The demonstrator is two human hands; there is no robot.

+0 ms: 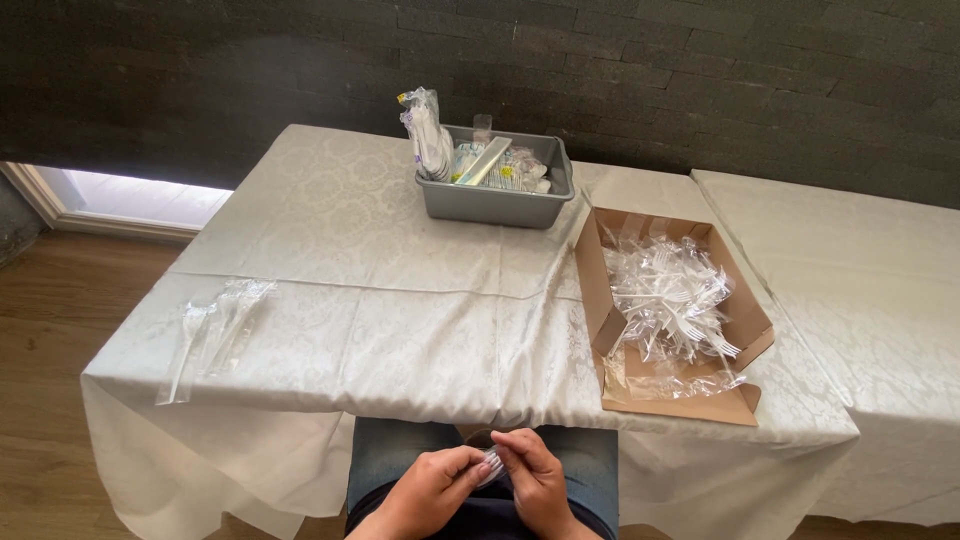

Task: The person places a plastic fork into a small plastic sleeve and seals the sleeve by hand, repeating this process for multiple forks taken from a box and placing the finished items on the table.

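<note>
Closest to me, low in the view and over my lap, my left hand (430,487) and right hand (537,478) meet fingertip to fingertip. Both are curled nearly closed, pinching a small clear plastic piece (490,464) between them; it is too small and glassy for me to tell its exact kind. I judge the hands sit this close to the body so that both can work the same little item at once.

Just beyond them is the front edge of the surface (400,330), draped in a white patterned cloth. On its left part lie a few clear wrapped utensils (212,335), side by side and near the edge. To the right, an open cardboard box (600,300) lies with its flaps spread, holding a loose heap of clear plastic forks (675,295); it is angled toward me, I would say for easy reach.

Farthest back, near the dark wall (700,70), stands a grey tub (500,205) with packaged items upright and leaning inside.
</note>
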